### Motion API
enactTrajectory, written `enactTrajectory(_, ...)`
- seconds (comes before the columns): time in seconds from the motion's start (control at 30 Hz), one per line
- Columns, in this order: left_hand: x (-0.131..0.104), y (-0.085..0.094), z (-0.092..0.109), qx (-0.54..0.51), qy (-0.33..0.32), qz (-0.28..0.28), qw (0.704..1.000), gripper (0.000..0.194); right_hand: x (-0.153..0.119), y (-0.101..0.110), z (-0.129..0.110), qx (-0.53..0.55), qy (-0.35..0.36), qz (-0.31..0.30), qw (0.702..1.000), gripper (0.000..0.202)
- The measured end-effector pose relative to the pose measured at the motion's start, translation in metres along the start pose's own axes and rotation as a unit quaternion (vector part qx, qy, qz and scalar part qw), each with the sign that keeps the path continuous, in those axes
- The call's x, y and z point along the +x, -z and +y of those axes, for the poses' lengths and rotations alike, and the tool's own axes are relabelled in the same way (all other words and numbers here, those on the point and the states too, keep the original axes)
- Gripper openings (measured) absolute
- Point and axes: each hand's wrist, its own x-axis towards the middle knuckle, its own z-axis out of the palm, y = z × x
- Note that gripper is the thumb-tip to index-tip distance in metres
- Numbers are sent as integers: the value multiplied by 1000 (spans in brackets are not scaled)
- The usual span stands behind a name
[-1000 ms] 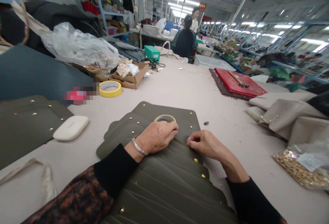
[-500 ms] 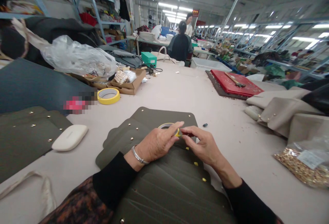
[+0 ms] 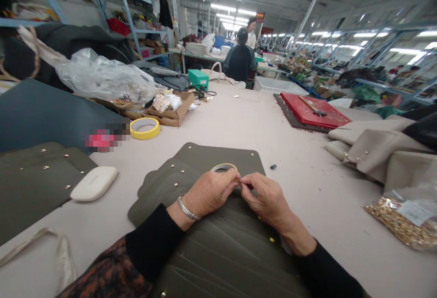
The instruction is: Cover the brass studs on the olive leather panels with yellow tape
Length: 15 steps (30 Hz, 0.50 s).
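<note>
My left hand, with a silver bangle at the wrist, is closed round a roll of yellow tape. My right hand meets it fingertip to fingertip, thumb and forefinger pinched on the free end of the tape. Most of that strip is hidden by the fingers. Beneath both hands lie overlapping dark olive leather-like panels with small gold studs. A small yellow tape piece sticks to the panel near my right wrist.
Left are a cream oval case, more studded panels, another yellow tape roll and a cardboard box. Right are a hammer on a red board and a bag of gold hardware. A person sits beyond.
My right hand has closed in on my left, its fingers now pinched together at the tape. It covers some of the yellow pieces that showed earlier on the panel.
</note>
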Motion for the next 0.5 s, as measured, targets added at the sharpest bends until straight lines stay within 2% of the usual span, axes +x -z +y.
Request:
enactTrajectory(0.1, 1, 0, 0, 22, 0, 18, 1000, 10, 0, 1, -6, 10, -32, 7, 999, 17)
enactTrajectory(0.2, -1, -1, 4, 66, -22, 48, 996, 15, 4, 1, -13, 81, -155, 10, 985, 14)
enactTrajectory(0.27, -3, -3, 8, 91, -47, 68, 992, 19, 7, 0, -11, 171, -268, 10, 948, 14)
enactTrajectory(0.37, -6, -4, 11, 98, -68, 83, 989, 22, 11, 3, 7, 302, -412, 31, 859, 21)
enactTrajectory(0.43, -5, -4, 9, 102, -60, 70, 990, 22, 10, 7, 25, 347, -463, 30, 815, 27)
enactTrajectory(0.5, -3, -4, 6, 126, -42, 39, 990, 19, 7, 11, 40, 353, -483, 11, 802, 30)
